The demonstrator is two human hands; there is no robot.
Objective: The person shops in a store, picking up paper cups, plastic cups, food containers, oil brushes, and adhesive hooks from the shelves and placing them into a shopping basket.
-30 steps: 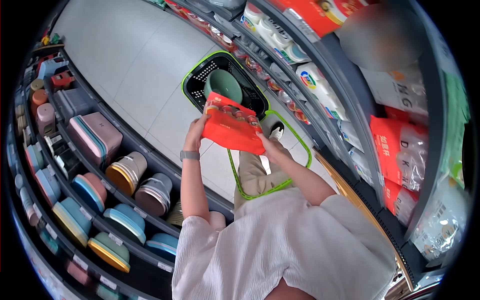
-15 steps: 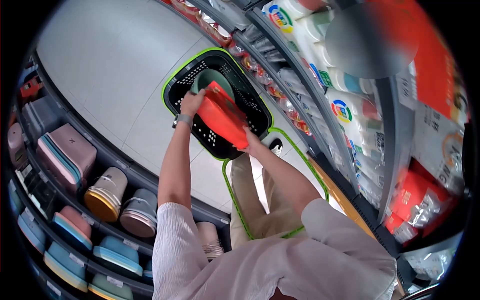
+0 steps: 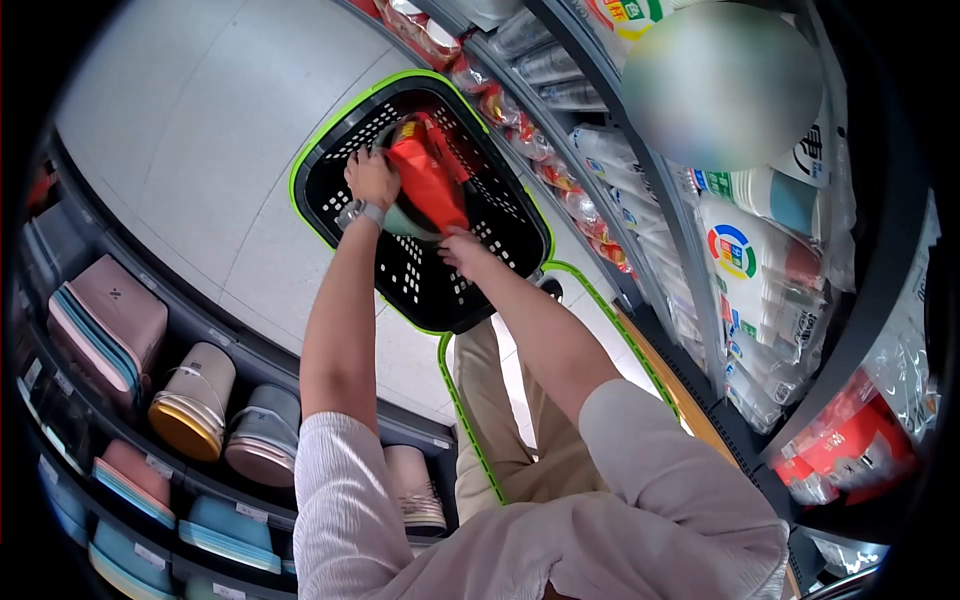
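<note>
A red plastic packet (image 3: 428, 175) lies tilted inside the black shopping basket (image 3: 335, 200), over a grey-green round tub (image 3: 405, 222) that it partly covers. My left hand (image 3: 372, 182), with a watch on its wrist, is at the packet's left edge with fingers bent; its grip is partly hidden. At the packet's lower end my right hand (image 3: 465, 252) pinches the corner between thumb and fingers. The basket has a lime-green rim, and its long green handle (image 3: 610, 310) is folded down toward my legs.
Shelves on the left hold plastic buckets (image 3: 195, 395), pink bins (image 3: 115, 310) and blue basins (image 3: 232, 530). Packs of paper cups (image 3: 740, 250) and other wrapped goods fill the right shelves close to the basket. Pale tiled floor (image 3: 210, 130) shows at upper left.
Both hands have lowered the red packet deeper into the basket, onto the tub. The right hand has moved up and left in view with the packet's lower end.
</note>
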